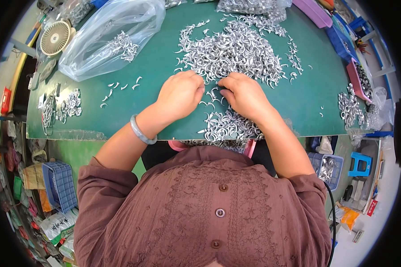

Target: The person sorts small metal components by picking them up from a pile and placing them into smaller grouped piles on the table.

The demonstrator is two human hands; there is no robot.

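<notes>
A green work table [133, 111] fills the upper half of the view, seen from above the person seated at it, with cluttered floor and shelves curving round the rim. At the middle of the table lie both hands, side by side and nearly touching. The left hand [179, 95] rests knuckles up with its fingers curled under, on the near edge of a broad heap of small curved silver metal pieces [236, 49] that spreads toward twelve o'clock; what the fingers hold, if anything, cannot be told. A pale bangle [141, 131] circles its wrist. The right hand [245, 94] sits just beside it at three o'clock, fingers likewise bent down and pinched narrow among the pieces — whether it grips one is hidden.

Below the hands, at six o'clock, a smaller cluster of the same pieces [227, 127] lies at the table's near edge, above a pink tray [178, 146] partly hidden by the person's brown buttoned blouse [209, 209].

At ten o'clock a clear plastic bag [111, 38] holds a few more pieces, with a small round white fan [55, 38] just beyond it. A few loose pieces [120, 86] lie between bag and left hand. At three o'clock a pile of metal rings [349, 107] sits near the table's edge. On the floor — at eight o'clock — stands a blue crate [60, 184].
</notes>
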